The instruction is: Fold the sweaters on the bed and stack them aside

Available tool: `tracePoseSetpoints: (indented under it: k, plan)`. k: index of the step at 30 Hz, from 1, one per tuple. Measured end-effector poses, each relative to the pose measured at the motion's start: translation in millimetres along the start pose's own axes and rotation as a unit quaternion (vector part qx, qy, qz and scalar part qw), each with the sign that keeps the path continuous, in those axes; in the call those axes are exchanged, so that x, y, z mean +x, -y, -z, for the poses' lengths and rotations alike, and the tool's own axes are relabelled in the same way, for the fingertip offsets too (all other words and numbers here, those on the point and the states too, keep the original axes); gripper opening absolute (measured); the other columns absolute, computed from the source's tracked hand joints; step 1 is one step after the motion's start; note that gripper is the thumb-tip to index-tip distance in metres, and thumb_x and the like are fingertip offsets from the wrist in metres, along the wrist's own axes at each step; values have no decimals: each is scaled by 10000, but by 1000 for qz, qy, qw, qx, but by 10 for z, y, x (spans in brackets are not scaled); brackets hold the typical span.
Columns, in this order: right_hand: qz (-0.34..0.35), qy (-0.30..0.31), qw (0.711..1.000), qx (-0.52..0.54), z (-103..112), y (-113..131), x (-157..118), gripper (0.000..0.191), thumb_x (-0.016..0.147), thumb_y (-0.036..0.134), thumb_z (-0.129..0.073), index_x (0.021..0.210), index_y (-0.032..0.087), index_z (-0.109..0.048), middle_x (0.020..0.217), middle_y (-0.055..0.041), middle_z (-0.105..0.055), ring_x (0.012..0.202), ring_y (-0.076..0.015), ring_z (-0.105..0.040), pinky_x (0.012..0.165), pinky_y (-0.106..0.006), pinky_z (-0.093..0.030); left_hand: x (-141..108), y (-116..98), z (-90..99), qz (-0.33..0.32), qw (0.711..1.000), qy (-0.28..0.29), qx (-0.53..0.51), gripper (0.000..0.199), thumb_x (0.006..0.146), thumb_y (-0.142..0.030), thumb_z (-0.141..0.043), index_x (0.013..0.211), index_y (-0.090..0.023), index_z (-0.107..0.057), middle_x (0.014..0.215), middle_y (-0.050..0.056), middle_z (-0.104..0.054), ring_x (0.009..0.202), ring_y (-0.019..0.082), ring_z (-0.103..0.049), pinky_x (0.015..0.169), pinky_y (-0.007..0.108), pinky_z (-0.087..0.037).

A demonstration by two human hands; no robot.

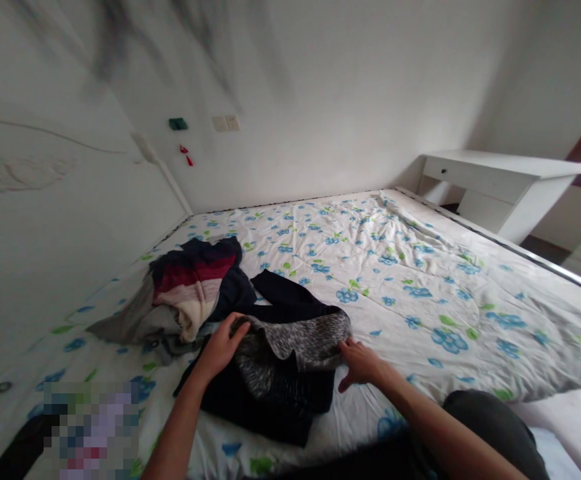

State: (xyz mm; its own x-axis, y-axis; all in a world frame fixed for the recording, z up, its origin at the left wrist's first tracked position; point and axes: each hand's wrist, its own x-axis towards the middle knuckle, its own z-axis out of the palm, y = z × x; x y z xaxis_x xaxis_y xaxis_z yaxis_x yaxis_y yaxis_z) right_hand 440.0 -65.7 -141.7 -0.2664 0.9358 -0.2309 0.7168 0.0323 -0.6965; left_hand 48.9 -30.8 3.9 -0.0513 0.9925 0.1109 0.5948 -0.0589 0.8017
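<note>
A dark sweater with a speckled grey-and-black upper part [315,337] lies partly folded on the bed, its black lower part [265,417] spread toward me. One dark sleeve reaches away from me at the back. At its left side my left hand [224,348] pinches the speckled cloth between thumb and fingers. My right hand [363,363] rests by the right edge, fingertips touching the fabric and thumb held apart. Just left of the sweater sits a heap of clothes, with a navy, red, pink and cream striped knit [195,277] over a grey garment [133,317].
The bed has a white sheet with blue flowers [415,293]. A white desk [490,177] stands beyond its right edge. A blurred-out object [95,433] and a dark item [28,443] lie at lower left. My bent knee [490,427] is at lower right.
</note>
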Motion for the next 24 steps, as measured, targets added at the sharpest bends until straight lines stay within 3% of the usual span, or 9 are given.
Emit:
tracePoseSetpoints:
  k: [3,5,8,10,12,15,18,20,24]
  plan:
    - [-21,-26,994,-106,-137,109,52,582,753,169,-990,1290,227,-775,1512,-241,-714,1404,-527,-675,1134,-614,-546,-61,92,64,22,995,94,21,512,623,-538,-982,1058,-310,-837,1003,45,-898,1008,359,-837,966,400,-627]
    - [-17,-34,988,-149,-55,153,89,341,962,128,-743,1289,223,-765,1452,-210,-761,1383,-428,-714,1127,-530,-531,-70,216,97,60,992,94,57,359,565,-439,-968,874,-318,-831,888,51,-881,926,371,-834,877,394,-619]
    - [-57,-90,988,-108,211,125,167,410,995,85,-608,1352,233,-747,1254,-150,-848,1235,-327,-784,1044,-393,-518,-51,412,119,111,974,136,141,136,554,-358,-858,598,-299,-744,710,62,-805,816,360,-799,788,379,-576]
    - [-101,-153,983,-28,381,69,225,430,957,103,-600,1336,243,-747,1139,-111,-864,1135,-300,-796,967,-344,-518,-49,479,113,129,958,210,148,121,546,-353,-827,560,-279,-732,645,43,-762,751,333,-765,752,360,-554]
    - [-104,-215,969,67,505,30,271,365,924,172,-564,1226,247,-755,1044,-76,-852,1056,-287,-783,909,-328,-530,-65,459,98,138,957,237,96,179,526,-382,-865,600,-263,-753,648,24,-762,731,313,-743,727,350,-554]
    - [-29,-297,932,206,670,62,272,287,861,338,-523,1033,237,-730,950,-69,-818,979,-294,-745,885,-349,-563,-111,278,80,139,978,141,-63,372,486,-420,-975,773,-249,-810,840,44,-853,838,307,-774,756,361,-610]
    - [42,-357,891,278,941,177,114,341,796,455,-531,960,228,-726,918,-86,-815,928,-305,-728,881,-379,-577,-169,5,118,129,959,-6,-252,475,521,-404,-1019,912,-243,-803,963,42,-862,918,265,-794,818,345,-652]
    - [67,-399,873,271,1192,251,-94,381,766,458,-554,981,219,-760,905,-78,-823,887,-297,-723,845,-373,-571,-219,-192,212,102,933,-74,-338,425,543,-348,-1015,856,-239,-749,916,6,-824,893,218,-775,802,293,-648]
    - [90,-528,824,186,1729,387,-625,347,720,375,-638,957,203,-825,731,-10,-751,672,-214,-633,673,-309,-480,-353,-669,586,30,899,-129,-417,373,577,-203,-960,728,-224,-620,914,-22,-810,838,166,-727,707,221,-623]
